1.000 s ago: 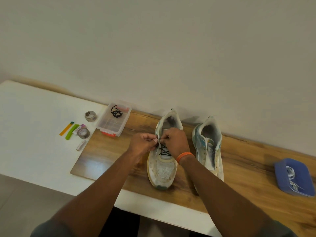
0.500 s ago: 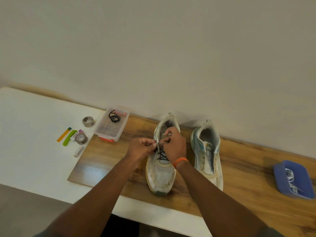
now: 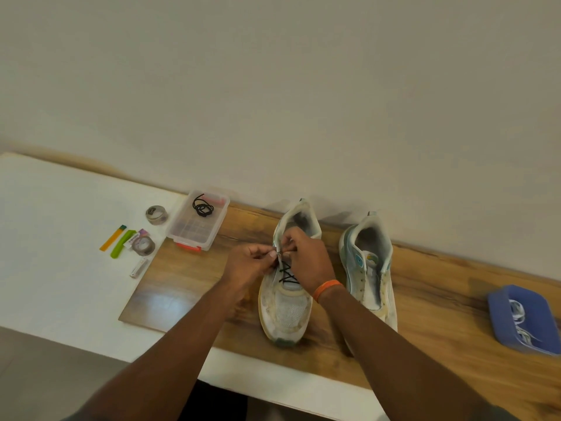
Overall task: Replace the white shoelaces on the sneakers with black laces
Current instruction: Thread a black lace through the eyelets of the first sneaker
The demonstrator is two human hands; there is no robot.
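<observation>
Two worn white sneakers stand side by side on a wooden board (image 3: 188, 278). The left sneaker (image 3: 285, 311) carries a black lace (image 3: 287, 276) crossed through its lower eyelets. My left hand (image 3: 249, 265) and my right hand (image 3: 306, 259) meet over its upper eyelets, and both pinch the lace ends there. The pinched ends are mostly hidden by my fingers. The right sneaker (image 3: 368, 265) has no lace in it. A second black lace (image 3: 202, 206) lies coiled in a clear plastic box (image 3: 197, 232) at the back left.
A blue tray (image 3: 522, 317) with white laces sits on the board at the right. On the white table (image 3: 60, 262) to the left lie two tape rolls, an orange strip, a green strip and a small white stick. The wall runs right behind the shoes.
My hands stay pinched together over the left sneaker's eyelets, with only small finger movements. The camera view has shifted slightly.
</observation>
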